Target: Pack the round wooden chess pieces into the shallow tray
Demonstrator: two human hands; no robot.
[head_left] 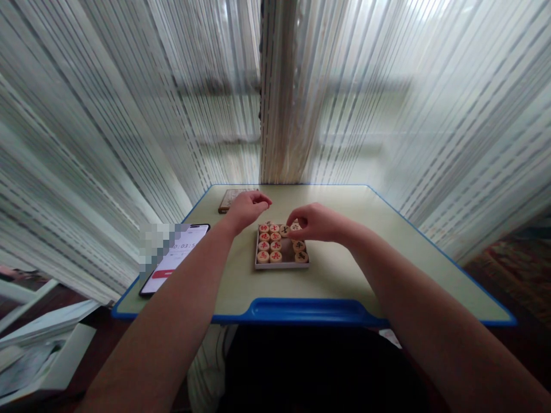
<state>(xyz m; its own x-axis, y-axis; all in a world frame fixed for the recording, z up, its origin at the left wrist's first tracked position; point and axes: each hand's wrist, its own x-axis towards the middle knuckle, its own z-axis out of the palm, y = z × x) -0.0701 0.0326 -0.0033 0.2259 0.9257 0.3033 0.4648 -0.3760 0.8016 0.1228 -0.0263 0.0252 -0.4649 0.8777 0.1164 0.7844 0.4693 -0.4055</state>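
A shallow white-rimmed box (282, 266) lies on the table, with round wooden Chinese chess pieces in columns inside. The two left columns carry red characters, such as this red piece (275, 257). Black characters mark the pieces at the right, among them a black piece (301, 257). My right hand (318, 221) bends over the box's far right part, its thumb and fingertips closed on a black-lettered Chinese chess piece (284, 230) in the top row. Beyond the far left corner hovers my left hand (248, 209), fingers loosely curved, thumb apart, nothing visible in it.
A flat brown box or lid (228, 201) lies behind my left hand. On the left, a phone (181, 258) shows a running timer. The table (365, 275) has a blue edge and a blue front tray (305, 310). Striped curtains (206, 115) hang behind it.
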